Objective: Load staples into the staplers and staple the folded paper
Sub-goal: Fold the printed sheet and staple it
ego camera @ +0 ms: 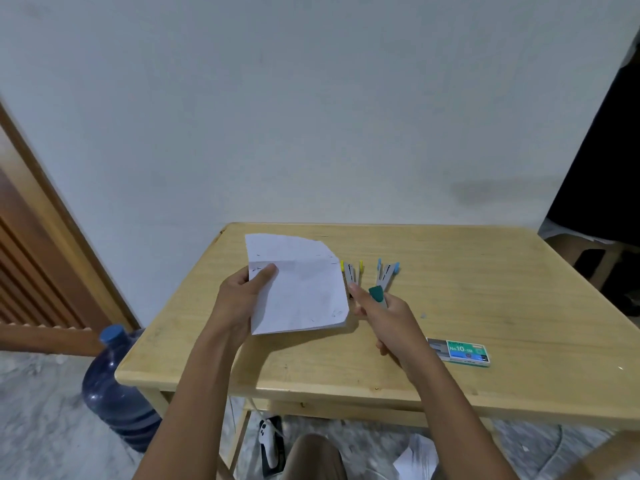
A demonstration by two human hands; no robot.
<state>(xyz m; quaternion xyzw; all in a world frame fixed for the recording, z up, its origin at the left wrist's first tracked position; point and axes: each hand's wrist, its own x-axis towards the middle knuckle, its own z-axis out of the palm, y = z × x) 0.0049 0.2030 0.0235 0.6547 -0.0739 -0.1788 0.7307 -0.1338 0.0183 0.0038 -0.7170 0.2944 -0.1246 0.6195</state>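
Observation:
My left hand (242, 296) holds a folded white paper (301, 289) by its left edge, lifted above the wooden table (485, 306). My right hand (384, 320) grips a green-tipped stapler (377, 295), its nose pointing toward the paper's right edge, a small gap apart. A yellow-tipped stapler (351, 270) and a blue-tipped stapler (387, 271) lie on the table just behind, both hinged apart. A green box of No.10 staples (462, 351) lies slid partly out of its sleeve to the right of my right wrist.
A blue water jug (114, 386) stands on the floor left of the table. Crumpled paper (419, 459) and a white device (270, 441) lie under it. A wooden door (31, 258) is at the left; a dark cloth and stool (602, 209) at the right.

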